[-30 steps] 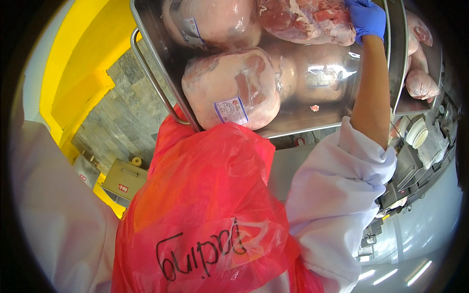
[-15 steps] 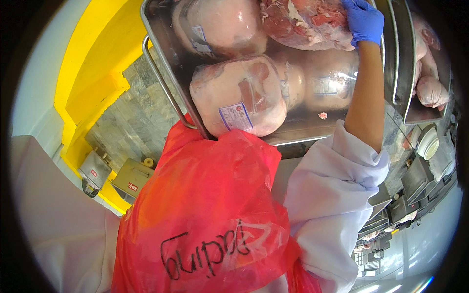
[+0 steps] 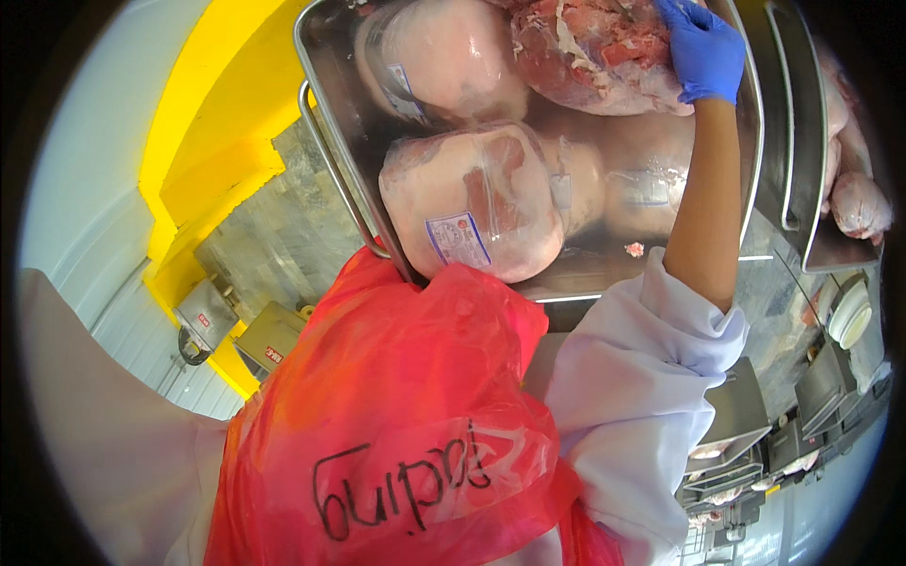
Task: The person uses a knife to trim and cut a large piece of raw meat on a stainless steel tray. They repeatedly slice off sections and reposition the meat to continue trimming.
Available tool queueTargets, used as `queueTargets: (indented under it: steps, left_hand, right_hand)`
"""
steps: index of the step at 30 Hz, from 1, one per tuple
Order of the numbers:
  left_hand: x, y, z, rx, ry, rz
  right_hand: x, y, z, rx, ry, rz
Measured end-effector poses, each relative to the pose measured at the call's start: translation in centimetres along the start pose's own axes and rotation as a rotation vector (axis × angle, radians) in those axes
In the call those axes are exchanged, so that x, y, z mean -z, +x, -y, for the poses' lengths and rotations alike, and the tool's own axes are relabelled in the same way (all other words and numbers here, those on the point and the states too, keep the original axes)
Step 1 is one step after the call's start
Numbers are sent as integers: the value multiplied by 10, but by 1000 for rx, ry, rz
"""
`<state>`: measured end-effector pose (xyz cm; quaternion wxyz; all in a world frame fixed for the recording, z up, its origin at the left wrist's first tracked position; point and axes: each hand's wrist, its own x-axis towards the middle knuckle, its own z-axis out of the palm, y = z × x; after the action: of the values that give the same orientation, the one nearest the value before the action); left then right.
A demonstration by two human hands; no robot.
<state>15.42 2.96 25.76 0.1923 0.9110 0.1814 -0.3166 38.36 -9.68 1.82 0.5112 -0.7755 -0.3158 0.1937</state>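
Note:
My right hand [image 3: 706, 49], in a blue glove, reaches to the far right of a metal tray. Its fingers curl against the edge of a raw, unwrapped cut of meat [image 3: 604, 58], and their tips are partly hidden at the top of the view. Nearer to me in the metal tray [image 3: 585, 281] lies a large plastic-wrapped cut of meat [image 3: 514, 193] with a white label. Another wrapped cut [image 3: 451, 57] sits behind it, and more wrapped meat [image 3: 646, 156] lies to the right. My left hand is out of view.
A second metal tray [image 3: 835, 257] with meat [image 3: 859, 203] stands at the right. A red plastic apron [image 3: 425, 377] covers my front. Yellow structure [image 3: 222, 123] and grey boxes [image 3: 206, 311] are at the left, with more trays [image 3: 731, 415] at lower right.
The view has shifted slightly, so the tray and meat appear lower and a little to the right. My right hand stays at the raw meat's edge.

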Motion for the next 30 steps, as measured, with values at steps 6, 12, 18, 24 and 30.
queueTargets:
  steps: [6,12,18,24,30]
  left_hand:
    - [-5,0,-31,82,-4,36]
    - [-47,-3,-45,106,-118,-115]
    - [-146,5,-36,38,-70,-376]
    - [-165,10,-67,294,-496,-259]
    - [-188,3,-92,526,-934,-431]
  right_hand:
    - [-4,-4,-6,131,44,-18]
    - [-2,0,-19,138,30,19]
    - [0,7,-38,100,104,-29]
    - [17,15,-65,96,-134,-151]
    - [8,18,-71,158,-157,-181]
